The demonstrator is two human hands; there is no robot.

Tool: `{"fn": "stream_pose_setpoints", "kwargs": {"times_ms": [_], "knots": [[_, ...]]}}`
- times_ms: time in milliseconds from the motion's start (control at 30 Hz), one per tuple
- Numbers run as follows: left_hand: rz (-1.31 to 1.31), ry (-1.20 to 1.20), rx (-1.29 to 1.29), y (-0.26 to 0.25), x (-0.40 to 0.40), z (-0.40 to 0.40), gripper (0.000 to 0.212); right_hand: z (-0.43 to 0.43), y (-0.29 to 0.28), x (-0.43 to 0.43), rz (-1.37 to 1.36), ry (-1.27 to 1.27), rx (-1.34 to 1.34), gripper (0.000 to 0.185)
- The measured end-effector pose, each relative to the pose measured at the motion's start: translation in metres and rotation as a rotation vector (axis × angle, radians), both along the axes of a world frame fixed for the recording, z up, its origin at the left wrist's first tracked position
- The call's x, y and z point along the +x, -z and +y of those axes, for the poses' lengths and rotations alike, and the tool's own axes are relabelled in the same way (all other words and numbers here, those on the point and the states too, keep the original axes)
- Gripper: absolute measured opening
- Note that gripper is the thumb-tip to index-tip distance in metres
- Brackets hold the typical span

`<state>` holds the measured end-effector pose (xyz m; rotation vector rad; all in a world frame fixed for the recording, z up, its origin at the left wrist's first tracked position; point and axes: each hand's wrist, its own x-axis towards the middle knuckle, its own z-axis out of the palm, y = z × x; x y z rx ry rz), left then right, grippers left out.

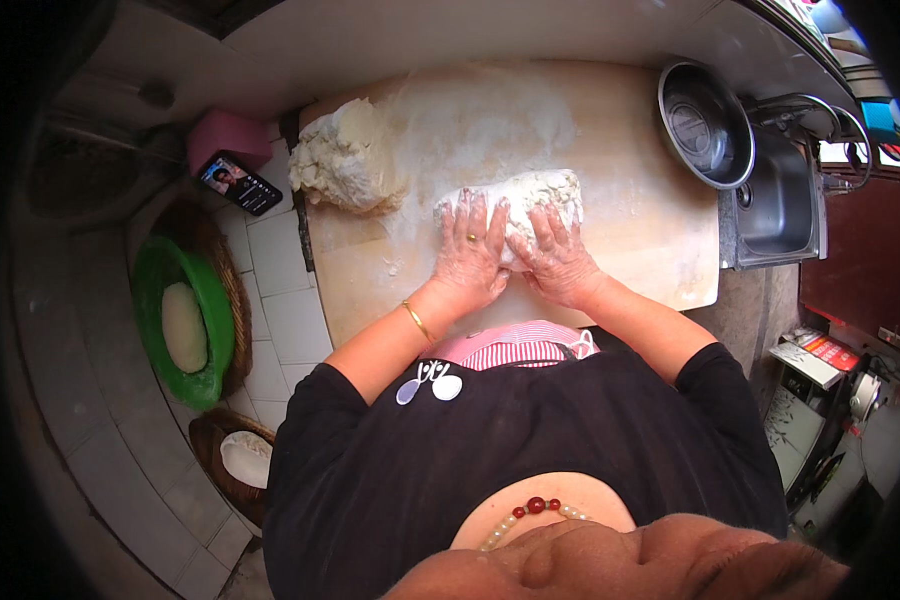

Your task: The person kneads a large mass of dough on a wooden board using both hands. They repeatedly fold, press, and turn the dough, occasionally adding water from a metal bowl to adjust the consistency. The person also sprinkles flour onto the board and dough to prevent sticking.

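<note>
A rough, floury lump of dough [556, 186] lies on the pale wooden board [637, 247] before me. My left hand [471, 251], with a ring on one finger, grips the dough's left part. On its right part is my right hand [559, 255], fingers curled over the top. Both thumbs point inward near the dough's front edge, and my palms hide some of it. Flour coats my fingers. Farther back to the left, a second, larger shaggy dough mass [349, 161] rests on the board, apart from my hands. Loose flour whitens the wood between and behind the two lumps.
A metal basin [706, 126] stands at the board's back right, beside a steel sink [776, 202]. At left, a phone [240, 183] leans against a pink box [229, 139]. A green basin [221, 300] holds a smooth dough loaf [184, 328]; a bowl of white powder [246, 457] sits nearer.
</note>
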<state>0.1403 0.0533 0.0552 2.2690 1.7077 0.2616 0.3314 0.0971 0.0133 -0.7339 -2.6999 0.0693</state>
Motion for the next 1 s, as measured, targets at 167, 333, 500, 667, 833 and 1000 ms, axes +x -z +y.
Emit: {"fn": "stream_pose_setpoints", "kwargs": {"times_ms": [167, 333, 500, 667, 833, 1000], "knots": [[0.108, -0.13, -0.148, 0.009, -0.002, 0.057, 0.1, 0.041, 0.0, -0.021, -0.077, 0.164, -0.224, 0.07], [0.074, -0.178, -0.302, -0.021, -0.021, 0.12, 0.091, 0.096, -0.036, -0.062, -0.296, 0.327, -0.399, 0.067], [0.024, -0.248, -0.233, -0.012, -0.025, 0.145, 0.088, 0.117, -0.04, -0.073, -0.294, 0.375, -0.405, 0.076], [-0.097, 0.071, -0.247, -0.06, -0.024, 0.096, 0.088, 0.149, -0.079, -0.044, 0.17, 0.049, -0.869, 0.078], [-0.11, 0.265, 0.077, -0.032, -0.018, 0.03, 0.093, 0.114, -0.059, -0.046, -0.319, 0.244, -0.456, 0.068], [-0.183, 0.051, 0.116, -0.03, -0.003, 0.004, 0.091, 0.033, -0.082, -0.009, -0.271, 0.145, -0.406, 0.069]]}}
